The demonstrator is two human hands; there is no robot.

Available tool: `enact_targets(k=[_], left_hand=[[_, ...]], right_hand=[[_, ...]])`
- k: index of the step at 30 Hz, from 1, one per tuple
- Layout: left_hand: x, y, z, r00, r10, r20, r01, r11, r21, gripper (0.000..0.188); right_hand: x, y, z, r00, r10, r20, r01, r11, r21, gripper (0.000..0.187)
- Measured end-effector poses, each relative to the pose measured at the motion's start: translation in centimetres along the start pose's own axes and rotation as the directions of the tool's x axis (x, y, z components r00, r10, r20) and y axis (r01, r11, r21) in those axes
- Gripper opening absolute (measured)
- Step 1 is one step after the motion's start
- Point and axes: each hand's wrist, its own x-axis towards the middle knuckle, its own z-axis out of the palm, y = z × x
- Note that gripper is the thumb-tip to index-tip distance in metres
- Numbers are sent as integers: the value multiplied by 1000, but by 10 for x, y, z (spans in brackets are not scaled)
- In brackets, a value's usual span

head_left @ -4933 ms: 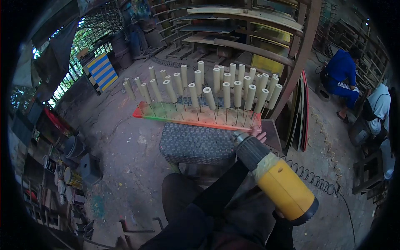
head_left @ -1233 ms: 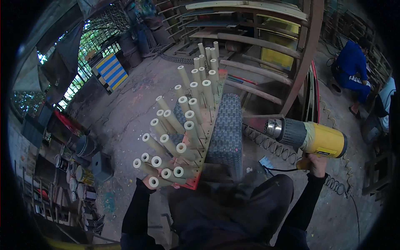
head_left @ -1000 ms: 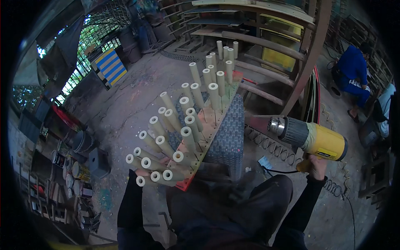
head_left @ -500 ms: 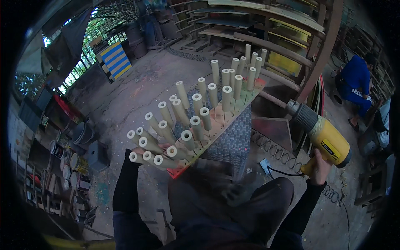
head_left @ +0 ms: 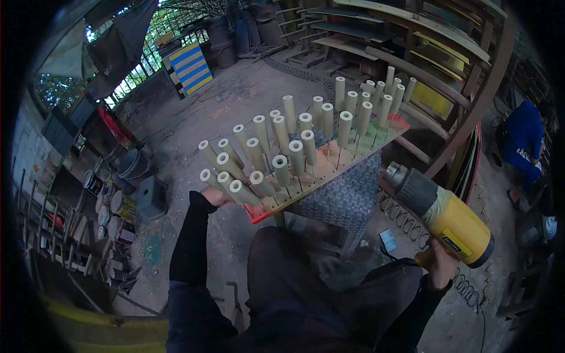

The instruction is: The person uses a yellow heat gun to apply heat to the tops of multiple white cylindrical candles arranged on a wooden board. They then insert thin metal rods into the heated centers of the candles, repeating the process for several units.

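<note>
My right hand is closed round the handle of a yellow heat gun, its metal nozzle pointing up and left toward the board. On the left, my left hand is at the near-left end of a long, paint-stained board, seemingly gripping it; tubes hide its fingertips. Several pale hollow tubes stand on thin rods along the board, many of them leaning. Beneath the board is a dark woven stool, and the board lies slantwise across it. The nozzle is apart from the tubes.
A wooden rack with boards stands at the far right. Beyond it a person in blue sits. Paint cans and buckets line the left side. A striped panel leans at the back. Coiled cable lies on the floor near the stool.
The view has shifted, so the surroundings appear farther right. The board with its tubes has turned slightly, and the heat gun sits lower in view. Both hands keep their holds.
</note>
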Motion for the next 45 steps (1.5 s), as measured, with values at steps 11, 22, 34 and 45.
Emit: enact_targets(k=[11,22,34,45], left_hand=[[-29,41,70,849,-184,-496,-70,890,-450,30],[-35,126,167,388,202,-899,-106,979,175,16],[-9,127,174,441,-20,-897,-58,997,-50,13],[-12,122,179,333,-42,-942,-62,996,-66,10]], right_hand=[[-30,19,-6,989,-36,141,49,995,-91,51],[-49,32,-5,954,-251,165,294,893,-340,45],[-49,29,0,957,-232,175,276,913,-300,43],[-53,28,2,958,-226,175,270,918,-291,41]])
